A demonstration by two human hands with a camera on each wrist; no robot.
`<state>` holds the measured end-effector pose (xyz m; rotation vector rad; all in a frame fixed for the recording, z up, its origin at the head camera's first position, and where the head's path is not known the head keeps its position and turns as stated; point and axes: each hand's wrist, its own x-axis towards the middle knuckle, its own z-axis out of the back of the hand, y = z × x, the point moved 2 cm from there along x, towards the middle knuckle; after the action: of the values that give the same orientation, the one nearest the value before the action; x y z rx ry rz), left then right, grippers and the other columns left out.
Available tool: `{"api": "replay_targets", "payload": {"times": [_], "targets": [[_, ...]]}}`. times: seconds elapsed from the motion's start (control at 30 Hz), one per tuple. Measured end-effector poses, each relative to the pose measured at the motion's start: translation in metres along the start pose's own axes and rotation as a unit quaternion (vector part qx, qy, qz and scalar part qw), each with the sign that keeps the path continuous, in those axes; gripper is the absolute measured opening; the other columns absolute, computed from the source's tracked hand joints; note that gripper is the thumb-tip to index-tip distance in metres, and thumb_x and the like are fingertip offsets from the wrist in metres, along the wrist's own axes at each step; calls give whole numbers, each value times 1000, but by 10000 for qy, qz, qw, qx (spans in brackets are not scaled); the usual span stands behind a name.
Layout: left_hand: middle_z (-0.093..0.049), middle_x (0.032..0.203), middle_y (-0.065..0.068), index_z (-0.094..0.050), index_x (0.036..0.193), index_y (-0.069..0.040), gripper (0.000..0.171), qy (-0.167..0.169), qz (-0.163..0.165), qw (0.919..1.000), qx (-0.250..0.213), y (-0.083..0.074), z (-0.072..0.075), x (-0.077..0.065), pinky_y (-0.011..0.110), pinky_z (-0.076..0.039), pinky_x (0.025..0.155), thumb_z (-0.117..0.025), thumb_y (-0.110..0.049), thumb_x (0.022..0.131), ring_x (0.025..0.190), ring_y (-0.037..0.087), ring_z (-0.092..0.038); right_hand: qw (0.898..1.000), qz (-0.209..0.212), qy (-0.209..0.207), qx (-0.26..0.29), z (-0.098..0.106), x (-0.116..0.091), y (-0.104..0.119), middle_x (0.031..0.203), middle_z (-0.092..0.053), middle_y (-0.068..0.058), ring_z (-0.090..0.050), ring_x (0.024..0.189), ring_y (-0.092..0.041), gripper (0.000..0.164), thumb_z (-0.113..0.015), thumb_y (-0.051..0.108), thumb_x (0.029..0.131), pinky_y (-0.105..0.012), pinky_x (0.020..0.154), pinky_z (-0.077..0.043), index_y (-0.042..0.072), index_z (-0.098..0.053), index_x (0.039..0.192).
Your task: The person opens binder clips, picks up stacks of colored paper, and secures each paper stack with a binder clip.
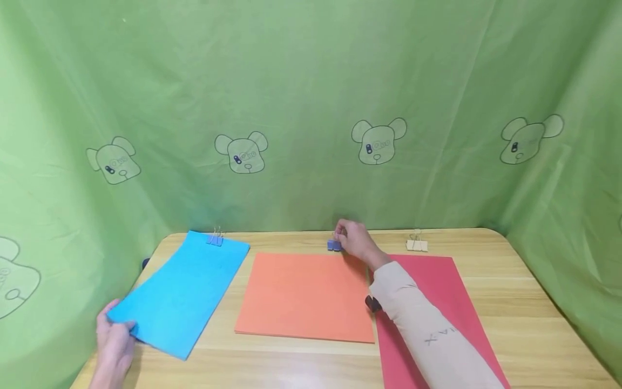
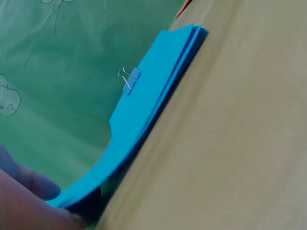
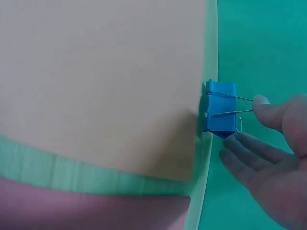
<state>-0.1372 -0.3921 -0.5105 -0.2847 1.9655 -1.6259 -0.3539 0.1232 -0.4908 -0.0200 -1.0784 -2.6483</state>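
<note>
At the left, my left hand (image 1: pixel 114 340) grips the near-left corner of a stack of blue paper (image 1: pixel 187 292), thumb on top. In the left wrist view the stack bends upward toward the hand. A blue binder clip (image 1: pixel 215 240) bites its far edge, wire handles raised. At the back of the table, my right hand (image 1: pixel 357 240) pinches the wire handle of a second blue binder clip (image 3: pixel 221 106), thumb against the wire. That clip stands just beyond the far edge of a stack of orange paper (image 1: pixel 306 297).
Red paper (image 1: pixel 437 292) lies at the right, partly under the right forearm. A cream binder clip (image 1: pixel 417 245) stands behind it. The wooden table (image 1: pixel 529 324) ends at a green curtain (image 1: pixel 311 108) at the back, with curtain on both sides too.
</note>
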Motion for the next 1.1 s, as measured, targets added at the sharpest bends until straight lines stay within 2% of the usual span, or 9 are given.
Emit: {"api": "replay_targets", "payload": {"times": [0.23, 0.33, 0.43, 0.53, 0.6, 0.67, 0.7, 0.9, 1.1], "targets": [[-29, 162, 2, -22, 164, -18, 68, -912, -516, 9921, 688, -10, -6, -6, 25, -25, 120, -41, 5, 102, 152, 19, -18, 9958, -150, 27, 899, 14, -7, 3, 113, -68, -21, -65, 108, -39, 11, -66, 5, 99, -52, 95, -53, 4, -57, 92], [-27, 165, 9, -40, 157, -14, 63, -1190, -818, 9842, 1025, -13, -10, -8, 15, -50, 87, -46, 7, 99, 113, 12, -58, 9946, -134, -40, 1026, 21, -11, 3, 117, -67, -21, -65, 112, -41, 12, -68, 7, 98, -53, 96, -52, 4, -58, 93], [-36, 160, 17, -50, 151, -10, 58, -1389, -1199, 9669, 1773, -15, -14, -9, 17, -40, 52, -49, 7, 95, 60, 6, -48, 9939, -108, -67, 1094, 27, -16, 2, 121, -66, -22, -64, 116, -43, 10, -68, 8, 97, -54, 97, -53, 4, -60, 94], [-37, 158, 25, -53, 145, -3, 52, -1316, -1622, 9417, 2637, -16, -21, -9, 33, -48, 96, -48, 5, 94, 92, 24, -65, 9914, -190, -23, 1295, 34, -22, 5, 125, -65, -21, -63, 119, -42, 9, -70, 9, 97, -52, 96, -54, 3, -62, 96], [-36, 158, 28, -56, 141, -1, 48, -1216, -1890, 9252, 3057, -16, -25, -9, 54, -17, 121, -47, 4, 94, 131, 40, -50, 9887, -242, 13, 1478, 39, -26, 7, 129, -63, -23, -63, 120, -42, 9, -71, 8, 96, -51, 97, -54, 2, -64, 96], [-34, 157, 31, -58, 136, 2, 44, -1066, -2066, 9178, 3219, -16, -28, -9, 64, 11, 119, -47, 4, 94, 149, 50, -22, 9861, -262, 34, 1638, 43, -29, 11, 133, -61, -24, -63, 121, -41, 10, -71, 9, 95, -49, 98, -52, 2, -65, 96], [-35, 157, 32, -59, 135, 2, 42, -1003, -2082, 9159, 3281, -16, -29, -9, 66, 11, 118, -47, 3, 95, 148, 51, -22, 9849, -265, 52, 1711, 46, -31, 13, 135, -59, -24, -63, 122, -40, 10, -72, 9, 95, -49, 99, -52, 1, -66, 97], [-39, 152, 34, -57, 137, 2, 39, -418, -1900, 9122, 3606, -14, -42, -6, 70, -20, 114, -48, -1, 99, 144, 54, -28, 9758, -353, 145, 2154, 63, -46, 15, 129, -64, -19, -68, 113, -32, 24, -78, 12, 91, -41, 91, -55, 3, -70, 112], [-39, 151, 35, -56, 139, 2, 39, 29, -1980, 9057, 3748, -15, -66, -3, 71, -26, 111, -50, -3, 101, 143, 55, -30, 9694, -175, 59, 2449, 76, -63, 8, 126, -66, -20, -65, 116, -33, 42, -80, 9, 89, -30, 88, -57, 2, -64, 127]]}}
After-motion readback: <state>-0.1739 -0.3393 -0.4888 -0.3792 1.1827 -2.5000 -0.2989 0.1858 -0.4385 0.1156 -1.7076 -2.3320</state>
